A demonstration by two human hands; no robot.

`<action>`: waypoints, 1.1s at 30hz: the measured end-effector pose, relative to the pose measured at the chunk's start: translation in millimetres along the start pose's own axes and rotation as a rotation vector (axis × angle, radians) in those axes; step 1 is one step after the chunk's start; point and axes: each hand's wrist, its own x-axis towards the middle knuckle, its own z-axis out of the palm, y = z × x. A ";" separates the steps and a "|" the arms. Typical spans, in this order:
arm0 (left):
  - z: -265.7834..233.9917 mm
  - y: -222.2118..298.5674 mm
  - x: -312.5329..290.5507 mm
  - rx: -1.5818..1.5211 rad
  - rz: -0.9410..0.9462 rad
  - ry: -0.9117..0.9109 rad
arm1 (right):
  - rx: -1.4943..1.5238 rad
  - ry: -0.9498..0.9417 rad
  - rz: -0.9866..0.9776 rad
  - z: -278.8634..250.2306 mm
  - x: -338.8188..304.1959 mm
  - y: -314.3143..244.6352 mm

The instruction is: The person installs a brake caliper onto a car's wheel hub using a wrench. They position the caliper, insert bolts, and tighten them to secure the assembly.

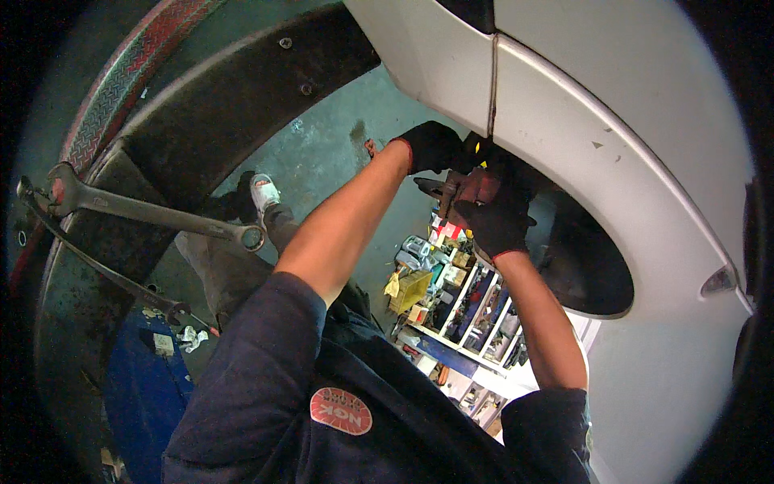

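A reddish-brown metal part [477,187] sits at the dark wheel arch of a silver-white car body [564,105]. My left hand [435,147], in a black glove with a red cuff, is curled beside its upper left; its fingertips fade into shadow, so what they grip is hidden. Gloved alike, my right hand [496,227] holds the part's lower edge from the near side. A small yellow mark [481,152] shows above the part, by the left fingertips. Between the hands, the details of the part are too dark to make out.
At left, two combination wrenches, one broad [161,211] and one thinner [101,266], lie on a black curved surface [218,97]. Beyond runs a red tread-plate strip [121,89]. A shelf rack [476,315] with tools and a yellow crate [409,292] appears below my hands. A blue panel [149,387] stands lower left.
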 end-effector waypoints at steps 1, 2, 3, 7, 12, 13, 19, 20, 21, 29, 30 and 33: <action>-3.7 2.6 -0.7 -0.054 -0.048 -0.036 | 0.022 0.033 -0.032 0.7 -0.9 0.6; -4.7 5.0 -3.7 -0.101 -0.061 -0.056 | 0.083 -0.015 0.017 0.0 -0.6 1.5; -6.0 7.1 -6.8 -0.147 -0.075 -0.075 | 0.124 -0.045 0.044 -1.1 -0.7 1.2; -7.6 9.7 -21.9 -0.391 -0.043 -0.046 | 0.188 -0.099 0.081 -9.0 1.7 -3.9; -8.8 8.2 -16.2 0.051 -0.111 -0.010 | 0.147 -0.135 0.124 -11.2 1.0 -7.0; -8.7 7.6 -14.4 0.227 0.050 0.033 | 0.128 -0.136 0.124 -10.2 0.8 -5.4; -10.2 16.5 -13.4 0.216 0.012 -0.035 | 0.063 -0.040 -0.005 1.0 1.9 4.7; -10.6 19.0 -15.4 0.187 -0.036 -0.035 | 0.077 -0.078 0.031 0.9 1.5 6.1; -11.6 20.9 -17.7 0.078 -0.013 -0.031 | 0.091 -0.082 0.049 1.3 1.4 6.2; -3.7 10.0 -14.7 0.355 0.093 0.003 | 0.193 0.018 0.056 -1.1 -0.7 2.5; -1.5 8.1 -11.5 0.664 0.191 -0.002 | 0.203 0.020 0.044 -1.4 -0.1 2.0; 1.9 5.6 -6.9 0.607 0.161 0.021 | 0.142 -0.011 0.012 -2.7 -0.5 0.5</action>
